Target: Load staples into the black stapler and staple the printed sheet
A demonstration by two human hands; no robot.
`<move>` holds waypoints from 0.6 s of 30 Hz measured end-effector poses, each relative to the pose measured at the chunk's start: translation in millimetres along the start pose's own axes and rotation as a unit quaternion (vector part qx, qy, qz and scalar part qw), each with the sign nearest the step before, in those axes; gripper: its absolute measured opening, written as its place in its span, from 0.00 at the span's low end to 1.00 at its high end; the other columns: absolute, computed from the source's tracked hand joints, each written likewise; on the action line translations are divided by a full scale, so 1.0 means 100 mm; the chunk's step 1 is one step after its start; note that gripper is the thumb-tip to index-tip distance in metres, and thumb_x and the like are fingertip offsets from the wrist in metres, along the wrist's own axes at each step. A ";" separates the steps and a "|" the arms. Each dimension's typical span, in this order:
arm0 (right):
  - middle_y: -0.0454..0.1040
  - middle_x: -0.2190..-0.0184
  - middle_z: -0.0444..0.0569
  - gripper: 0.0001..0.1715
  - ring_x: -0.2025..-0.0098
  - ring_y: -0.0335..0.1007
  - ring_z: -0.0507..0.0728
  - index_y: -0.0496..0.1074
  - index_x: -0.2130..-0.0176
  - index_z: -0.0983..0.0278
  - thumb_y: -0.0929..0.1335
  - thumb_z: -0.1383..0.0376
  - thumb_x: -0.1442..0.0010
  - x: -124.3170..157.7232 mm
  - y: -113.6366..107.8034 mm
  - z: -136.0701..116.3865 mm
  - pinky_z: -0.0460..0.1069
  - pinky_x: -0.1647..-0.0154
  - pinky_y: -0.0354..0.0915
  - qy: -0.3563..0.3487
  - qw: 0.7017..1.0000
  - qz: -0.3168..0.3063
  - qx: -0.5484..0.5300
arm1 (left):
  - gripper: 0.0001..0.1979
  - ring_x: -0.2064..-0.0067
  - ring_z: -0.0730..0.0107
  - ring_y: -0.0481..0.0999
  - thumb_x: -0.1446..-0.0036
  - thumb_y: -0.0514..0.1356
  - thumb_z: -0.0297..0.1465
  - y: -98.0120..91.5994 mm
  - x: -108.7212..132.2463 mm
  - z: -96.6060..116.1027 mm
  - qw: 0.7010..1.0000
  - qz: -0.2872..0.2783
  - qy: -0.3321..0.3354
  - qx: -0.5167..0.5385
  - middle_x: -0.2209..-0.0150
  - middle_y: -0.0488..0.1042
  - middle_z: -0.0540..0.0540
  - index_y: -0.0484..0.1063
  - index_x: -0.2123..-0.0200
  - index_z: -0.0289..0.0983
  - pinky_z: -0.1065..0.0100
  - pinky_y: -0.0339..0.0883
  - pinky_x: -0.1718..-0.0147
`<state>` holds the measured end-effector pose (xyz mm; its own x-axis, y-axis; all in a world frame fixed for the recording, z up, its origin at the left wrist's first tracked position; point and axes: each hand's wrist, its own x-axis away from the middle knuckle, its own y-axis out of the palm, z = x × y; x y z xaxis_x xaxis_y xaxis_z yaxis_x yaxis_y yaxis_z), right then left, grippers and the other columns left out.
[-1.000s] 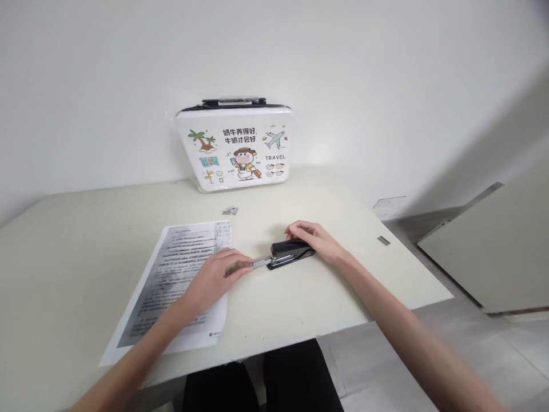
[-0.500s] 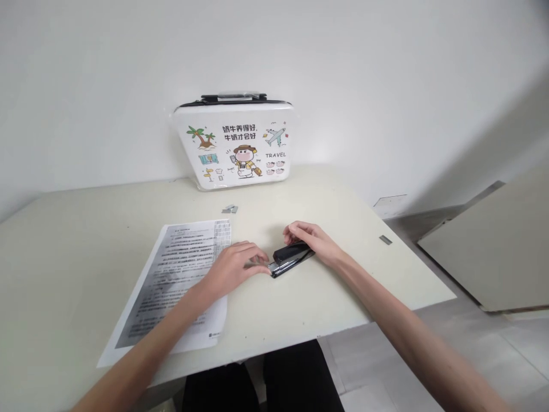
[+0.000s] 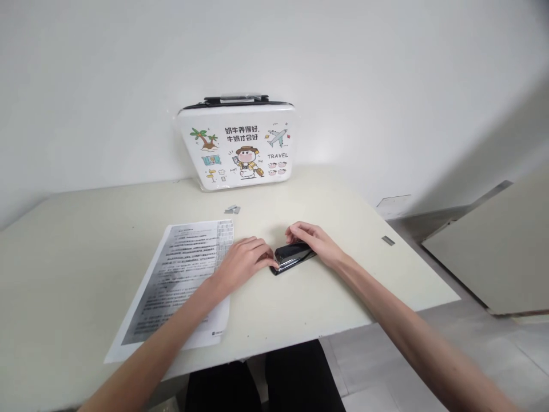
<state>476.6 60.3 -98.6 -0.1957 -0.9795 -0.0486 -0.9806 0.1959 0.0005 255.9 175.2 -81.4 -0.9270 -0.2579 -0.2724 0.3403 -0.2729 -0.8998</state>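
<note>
A black stapler (image 3: 295,253) rests on the table with its front end pointing left and its shiny metal part showing below the top arm. My right hand (image 3: 311,237) grips its rear end, fingers curled and thumb along the top. At the front end, my left hand (image 3: 249,258) has its thumb and fingertips closed on the stapler's tip; whether something small lies between them is hidden. Printed paper sheets (image 3: 180,280) lie under and left of my left forearm.
Several small strips of staples (image 3: 232,209) lie beyond the paper, and another strip (image 3: 388,240) is near the right table edge. A white cartoon-printed case (image 3: 240,154) stands against the wall. The table's front edge (image 3: 291,343) runs close to my legs.
My left hand has moved right onto the stapler's front end, its thumb and fingers closing there. The stapler's top arm looks slightly lower. My right hand keeps its grip; the view shifted a little.
</note>
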 end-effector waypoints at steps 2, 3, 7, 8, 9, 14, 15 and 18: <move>0.79 0.63 0.47 0.26 0.60 0.73 0.57 0.76 0.62 0.61 0.70 0.41 0.36 0.01 0.00 0.00 0.51 0.56 0.66 0.000 1.000 -0.004 0.018 | 0.20 0.60 0.61 0.78 0.29 0.57 0.49 0.00 0.03 0.03 1.000 0.005 -0.008 -0.005 0.64 0.80 0.48 0.73 0.65 0.40 0.60 0.68 0.57; 0.79 0.63 0.47 0.26 0.60 0.72 0.57 0.76 0.62 0.61 0.70 0.41 0.36 0.02 0.00 -0.01 0.51 0.57 0.65 -0.002 0.999 -0.010 0.032 | 0.19 0.59 0.60 0.78 0.29 0.58 0.48 -0.01 0.06 0.05 1.000 0.008 -0.016 -0.009 0.63 0.80 0.48 0.74 0.63 0.40 0.59 0.68 0.56; 0.79 0.62 0.48 0.25 0.62 0.71 0.57 0.77 0.61 0.61 0.69 0.43 0.34 0.04 0.01 -0.01 0.50 0.60 0.64 -0.011 0.995 -0.033 0.089 | 0.15 0.46 0.54 0.76 0.29 0.60 0.45 -0.15 0.39 0.08 0.998 0.019 -0.056 -0.032 0.50 0.78 0.44 0.73 0.50 0.41 0.53 0.69 0.46; 0.79 0.62 0.48 0.24 0.62 0.71 0.57 0.78 0.61 0.61 0.69 0.43 0.34 0.04 0.01 -0.01 0.50 0.60 0.64 -0.011 0.995 -0.033 0.095 | 0.16 0.43 0.54 0.74 0.29 0.60 0.44 -0.20 0.52 0.07 0.997 0.018 -0.067 -0.037 0.46 0.77 0.43 0.72 0.46 0.42 0.52 0.68 0.43; 0.79 0.62 0.48 0.24 0.61 0.71 0.57 0.78 0.61 0.60 0.69 0.43 0.34 0.05 0.01 -0.01 0.51 0.60 0.64 -0.011 0.995 -0.032 0.098 | 0.16 0.40 0.53 0.72 0.28 0.59 0.44 -0.26 0.67 0.04 0.996 0.013 -0.075 -0.042 0.43 0.75 0.43 0.71 0.43 0.42 0.51 0.67 0.41; 0.78 0.62 0.48 0.23 0.62 0.69 0.57 0.78 0.62 0.60 0.69 0.44 0.34 0.06 0.03 -0.02 0.51 0.60 0.63 -0.007 0.994 -0.024 0.109 | 0.27 0.26 0.50 0.57 0.29 0.58 0.46 -0.51 1.48 -0.06 0.989 -0.050 -0.103 -0.092 0.27 0.61 0.46 0.62 0.31 0.48 0.46 0.57 0.30; 0.78 0.62 0.48 0.24 0.62 0.69 0.57 0.77 0.62 0.61 0.69 0.44 0.34 0.07 0.04 -0.02 0.51 0.60 0.62 -0.005 0.994 -0.023 0.110 | 0.31 0.25 0.49 0.54 0.30 0.59 0.47 -0.52 1.62 -0.04 0.987 -0.062 -0.103 -0.102 0.25 0.58 0.47 0.58 0.28 0.50 0.46 0.56 0.30; 0.77 0.64 0.47 0.24 0.64 0.67 0.56 0.77 0.63 0.61 0.69 0.43 0.35 0.08 0.06 -0.04 0.50 0.62 0.61 0.003 0.993 -0.019 0.113 | 0.45 0.23 0.44 0.49 0.34 0.61 0.52 -0.48 1.90 0.12 0.983 -0.076 -0.095 -0.134 0.23 0.50 0.47 0.44 0.22 0.50 0.43 0.53 0.29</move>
<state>469.3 53.1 -95.4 -0.1586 -0.9866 -0.0391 -0.9605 0.1633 -0.2253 65.4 128.7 -85.7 -0.9091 -0.4084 -0.0826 0.1230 -0.0736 -0.9897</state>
